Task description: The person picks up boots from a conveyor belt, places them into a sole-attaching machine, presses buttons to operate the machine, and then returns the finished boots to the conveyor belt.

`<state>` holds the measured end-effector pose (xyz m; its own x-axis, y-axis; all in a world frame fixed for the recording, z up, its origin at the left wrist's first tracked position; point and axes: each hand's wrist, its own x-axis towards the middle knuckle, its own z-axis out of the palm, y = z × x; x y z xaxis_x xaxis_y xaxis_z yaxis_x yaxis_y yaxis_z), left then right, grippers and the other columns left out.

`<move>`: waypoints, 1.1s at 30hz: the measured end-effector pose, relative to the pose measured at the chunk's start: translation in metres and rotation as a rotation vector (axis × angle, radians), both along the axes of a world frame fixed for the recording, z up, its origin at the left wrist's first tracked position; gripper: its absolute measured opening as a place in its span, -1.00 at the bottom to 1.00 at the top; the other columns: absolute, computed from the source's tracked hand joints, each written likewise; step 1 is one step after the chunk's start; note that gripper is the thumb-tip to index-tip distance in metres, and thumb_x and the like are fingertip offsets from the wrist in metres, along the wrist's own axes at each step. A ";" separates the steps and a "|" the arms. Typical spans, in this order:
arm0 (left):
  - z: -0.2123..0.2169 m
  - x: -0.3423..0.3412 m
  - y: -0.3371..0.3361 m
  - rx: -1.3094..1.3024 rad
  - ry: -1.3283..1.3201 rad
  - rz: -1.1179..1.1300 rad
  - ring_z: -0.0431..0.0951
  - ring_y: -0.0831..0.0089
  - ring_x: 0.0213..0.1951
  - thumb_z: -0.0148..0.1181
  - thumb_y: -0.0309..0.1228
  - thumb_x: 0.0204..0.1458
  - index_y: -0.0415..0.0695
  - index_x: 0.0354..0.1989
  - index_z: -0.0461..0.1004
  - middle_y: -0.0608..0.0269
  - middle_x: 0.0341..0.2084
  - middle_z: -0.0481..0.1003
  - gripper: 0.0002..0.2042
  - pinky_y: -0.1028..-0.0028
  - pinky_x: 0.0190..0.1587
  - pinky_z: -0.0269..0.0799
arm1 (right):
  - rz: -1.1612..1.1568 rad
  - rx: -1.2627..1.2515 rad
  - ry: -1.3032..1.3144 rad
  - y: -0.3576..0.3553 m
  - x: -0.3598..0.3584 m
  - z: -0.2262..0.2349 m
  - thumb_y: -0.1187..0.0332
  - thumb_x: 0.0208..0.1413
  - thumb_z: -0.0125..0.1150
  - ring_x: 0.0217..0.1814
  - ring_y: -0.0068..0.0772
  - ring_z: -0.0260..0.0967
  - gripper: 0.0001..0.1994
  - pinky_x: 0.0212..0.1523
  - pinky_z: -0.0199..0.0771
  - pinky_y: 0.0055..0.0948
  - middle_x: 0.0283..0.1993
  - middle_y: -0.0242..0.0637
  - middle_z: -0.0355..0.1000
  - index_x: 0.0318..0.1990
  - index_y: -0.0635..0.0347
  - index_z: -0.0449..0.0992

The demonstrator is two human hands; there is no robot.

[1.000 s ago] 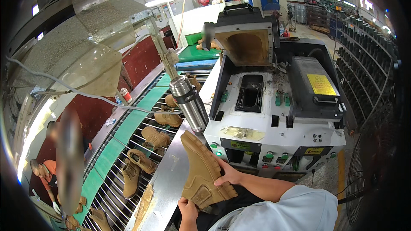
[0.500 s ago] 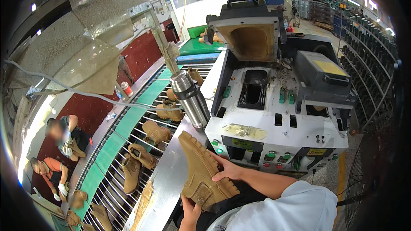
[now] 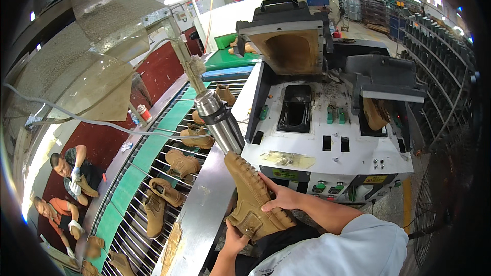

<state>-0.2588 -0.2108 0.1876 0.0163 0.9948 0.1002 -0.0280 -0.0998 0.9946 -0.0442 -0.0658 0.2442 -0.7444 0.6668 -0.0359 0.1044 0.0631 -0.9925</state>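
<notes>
A tan lace-up boot (image 3: 257,203) lies on its side between my two hands, toe toward the upper left and the lugged sole to the right. My right hand (image 3: 281,198) closes on the sole edge, thumb over the side and fingers behind it. My left hand (image 3: 236,238) grips the boot's upper near the ankle, its fingers partly hidden by the leather. In front of me stands a white two-station press machine (image 3: 307,161). Its left lid (image 3: 292,46) is raised over a black cavity (image 3: 295,110). Under the partly lifted right lid (image 3: 383,79), another tan boot (image 3: 376,114) shows.
A steel thermos (image 3: 220,122) stands on the metal ledge (image 3: 202,199) left of the machine. Several tan boots (image 3: 181,163) lie on the roller conveyor (image 3: 135,220). Across it, two gloved people (image 3: 76,174) handle footwear. A rack (image 3: 440,66) stands at the right and a fan guard (image 3: 429,214) nearby.
The machine's right lid has risen and tipped back, exposing the boot beneath it. The boot in my hands has turned slightly, its sole now seen more edge-on. Both hands keep their hold.
</notes>
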 end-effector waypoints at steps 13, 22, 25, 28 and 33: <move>-0.009 0.021 0.038 -0.103 -0.120 0.050 0.44 0.37 0.04 0.16 -0.64 0.05 -0.27 0.11 0.27 0.13 -0.02 0.44 -0.58 0.34 0.12 0.34 | -0.348 -0.012 -0.018 0.019 0.027 -0.006 0.14 -0.31 0.50 0.26 -0.04 0.20 0.21 0.28 0.10 -0.27 0.31 0.10 0.13 0.43 0.20 -0.29; -0.104 -0.124 -0.015 -0.219 0.240 0.706 0.46 0.53 -0.51 0.16 -0.49 0.02 -0.26 -0.37 0.49 0.24 -0.57 0.49 -0.91 0.52 -0.44 0.41 | -0.883 0.086 0.107 0.163 0.087 0.067 0.32 -0.31 0.46 0.16 -0.18 0.31 -0.02 0.18 0.29 -0.31 0.17 -0.06 0.32 0.35 0.24 0.04; -0.159 -0.170 -0.047 -0.180 0.406 1.074 0.30 0.52 -0.56 0.10 -0.52 -0.01 -0.26 -0.60 0.34 0.30 -0.68 0.34 -0.84 0.47 -0.46 0.26 | -1.028 0.310 -0.236 0.259 0.124 0.059 0.08 -0.32 0.43 0.27 -0.08 0.25 0.05 0.25 0.21 -0.36 0.27 0.08 0.23 0.35 0.33 0.01; -0.194 -0.191 -0.092 -0.338 0.657 1.285 0.28 0.44 -0.62 0.07 -0.51 -0.02 -0.28 -0.63 0.30 0.21 -0.72 0.34 -0.81 0.38 -0.53 0.23 | -1.097 0.313 -0.789 0.310 0.103 0.081 -0.03 -0.32 0.36 0.28 0.00 0.24 0.11 0.23 0.24 -0.29 0.29 0.08 0.20 0.41 0.20 -0.10; -0.178 -0.183 -0.083 -0.317 0.718 1.256 0.28 0.43 -0.66 0.08 -0.46 0.00 -0.28 -0.64 0.30 0.17 -0.76 0.33 -0.78 0.38 -0.55 0.22 | -1.119 0.206 -1.004 0.348 0.072 0.072 -0.05 -0.36 0.35 0.32 0.01 0.19 0.14 0.24 0.25 -0.29 0.32 0.16 0.14 0.40 0.21 -0.13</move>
